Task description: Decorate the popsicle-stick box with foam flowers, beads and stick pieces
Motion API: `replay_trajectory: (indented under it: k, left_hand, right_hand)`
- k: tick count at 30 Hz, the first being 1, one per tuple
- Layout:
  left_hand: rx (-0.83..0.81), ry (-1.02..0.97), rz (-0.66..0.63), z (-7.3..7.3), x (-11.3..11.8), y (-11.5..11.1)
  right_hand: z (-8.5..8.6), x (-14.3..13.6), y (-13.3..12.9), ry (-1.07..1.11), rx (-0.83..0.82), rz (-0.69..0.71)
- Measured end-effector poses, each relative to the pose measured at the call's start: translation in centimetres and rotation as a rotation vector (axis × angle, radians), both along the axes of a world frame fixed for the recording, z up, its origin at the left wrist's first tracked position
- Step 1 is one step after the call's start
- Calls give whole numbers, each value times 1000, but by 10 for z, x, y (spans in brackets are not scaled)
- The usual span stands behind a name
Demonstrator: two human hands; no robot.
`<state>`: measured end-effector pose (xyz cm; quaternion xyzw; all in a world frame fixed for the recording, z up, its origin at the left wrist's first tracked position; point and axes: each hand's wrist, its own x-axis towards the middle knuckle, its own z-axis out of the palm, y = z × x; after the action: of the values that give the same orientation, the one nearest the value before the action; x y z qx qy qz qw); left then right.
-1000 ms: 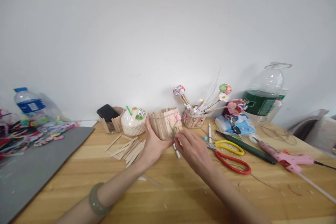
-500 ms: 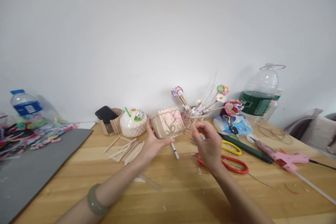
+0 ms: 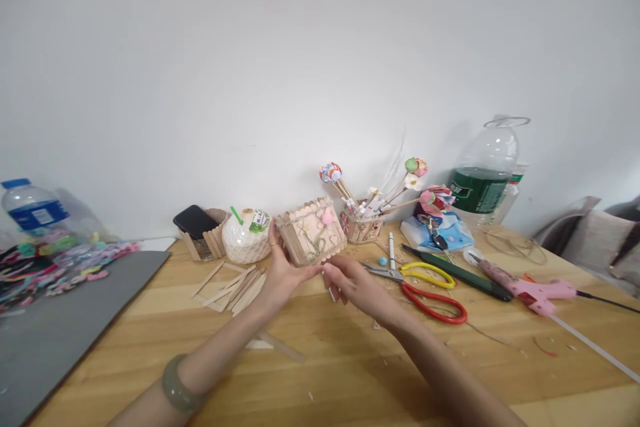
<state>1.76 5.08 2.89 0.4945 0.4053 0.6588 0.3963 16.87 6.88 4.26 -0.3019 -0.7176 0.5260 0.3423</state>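
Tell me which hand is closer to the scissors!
Right. The right hand is close beside the scissors; the left hand is farther off to the left, holding the decorated box.

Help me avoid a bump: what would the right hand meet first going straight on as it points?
Probably the left hand, whose thumb tip lies just ahead, under the decorated box; whether the right hand touches it is unclear in depth.

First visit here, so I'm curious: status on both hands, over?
Left hand gripping stick-sided box, decorated side showing. Right hand just below it, half curled. Scissors nearby, clear of box.
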Motion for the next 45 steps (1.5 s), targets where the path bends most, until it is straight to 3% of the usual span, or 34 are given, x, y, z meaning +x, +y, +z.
replay_trajectory:
  k: [3, 6, 12, 15, 21, 25, 32, 38, 41, 45]
  left_hand:
    - [8, 15, -15, -2, -1, 1]
    - [-8, -17, -27, -4, -4, 3]
    - [0, -106, -80, -8, -10, 8]
    - [1, -128, -121, -11, -13, 9]
    - [-54, -216, -202, -10, -16, 7]
    - [-55, -243, -187, -5, -15, 5]
    - [9, -339, -130, 2, -24, 10]
    - [246, -448, -125, 46, -42, -2]
    - [293, -440, -139, 60, -49, -8]
    - [160, -384, -176, 55, -46, -6]
  right_hand:
    - [0, 1, 0, -16, -18, 60]
    - [-1, 6, 4, 15, -7, 34]
    - [2, 22, 17, 237, 142, -332]
    - [5, 26, 20, 350, 207, -439]
    - [14, 29, 24, 576, 86, -361]
    - [13, 47, 40, 614, -40, -395]
    - [-6, 89, 80, 553, -107, -602]
    - [-13, 106, 95, 335, -14, -683]
    - [-4, 109, 90, 93, 42, -581]
    - [21, 116, 74, -293, 138, -307]
